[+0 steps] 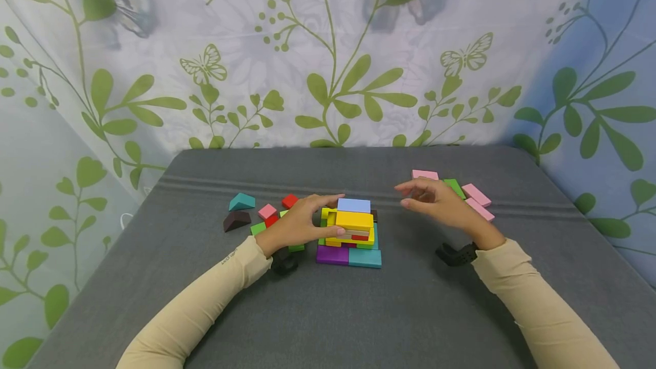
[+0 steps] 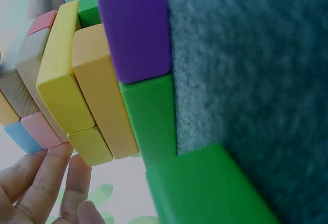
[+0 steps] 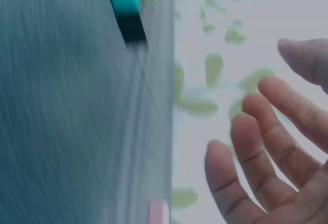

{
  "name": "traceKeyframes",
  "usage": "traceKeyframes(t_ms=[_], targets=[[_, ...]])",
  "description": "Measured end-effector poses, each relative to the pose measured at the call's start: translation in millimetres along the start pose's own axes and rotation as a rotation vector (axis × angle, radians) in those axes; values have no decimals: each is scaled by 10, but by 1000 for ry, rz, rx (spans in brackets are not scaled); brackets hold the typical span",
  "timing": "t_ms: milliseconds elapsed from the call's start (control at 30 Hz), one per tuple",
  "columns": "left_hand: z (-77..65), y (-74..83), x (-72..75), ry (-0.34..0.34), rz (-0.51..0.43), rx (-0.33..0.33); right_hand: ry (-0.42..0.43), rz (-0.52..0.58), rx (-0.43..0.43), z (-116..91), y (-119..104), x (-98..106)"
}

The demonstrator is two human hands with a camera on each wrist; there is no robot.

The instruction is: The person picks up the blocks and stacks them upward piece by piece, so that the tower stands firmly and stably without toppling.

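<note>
A stack of coloured wooden blocks stands mid-table, with a yellow block and a light blue block on top. Purple and teal blocks form its front base. At the stack's left side is my left hand, its thumb along the front of the upper layers and its fingers reaching behind. In the left wrist view, the fingertips touch a pink block and a blue block. My right hand hovers right of the stack, fingers loosely bent, holding nothing.
Left of the stack lie a teal wedge, a dark brown arched block and several red, pink and green blocks. Beyond the right hand are several pink blocks and a green block. A patterned curtain hangs behind the grey table.
</note>
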State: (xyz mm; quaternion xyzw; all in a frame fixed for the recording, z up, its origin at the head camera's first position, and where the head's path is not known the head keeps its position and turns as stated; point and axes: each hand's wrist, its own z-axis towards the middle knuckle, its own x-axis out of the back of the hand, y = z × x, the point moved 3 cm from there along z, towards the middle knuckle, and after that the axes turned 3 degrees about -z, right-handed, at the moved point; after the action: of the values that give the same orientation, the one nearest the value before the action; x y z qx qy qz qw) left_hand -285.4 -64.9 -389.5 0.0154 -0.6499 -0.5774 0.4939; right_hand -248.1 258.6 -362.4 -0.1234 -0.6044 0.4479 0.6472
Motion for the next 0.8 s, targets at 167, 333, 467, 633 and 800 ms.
traceKeyframes(t_ms=[167,333,467,633,800], targets=[[3,-11,-3,1,-8,6,15,-98,-68,-102,213,343],[5,0,0,0,-11,4,-25,-217,-157,-205,453,581],[3,0,-1,-1,-13,-2,-95,-261,-264,-281,640,673],[7,-3,-2,-2,-19,-6,-147,-294,-304,-326,761,704],[10,5,2,-4,-20,2,-177,-330,-251,-319,770,670]])
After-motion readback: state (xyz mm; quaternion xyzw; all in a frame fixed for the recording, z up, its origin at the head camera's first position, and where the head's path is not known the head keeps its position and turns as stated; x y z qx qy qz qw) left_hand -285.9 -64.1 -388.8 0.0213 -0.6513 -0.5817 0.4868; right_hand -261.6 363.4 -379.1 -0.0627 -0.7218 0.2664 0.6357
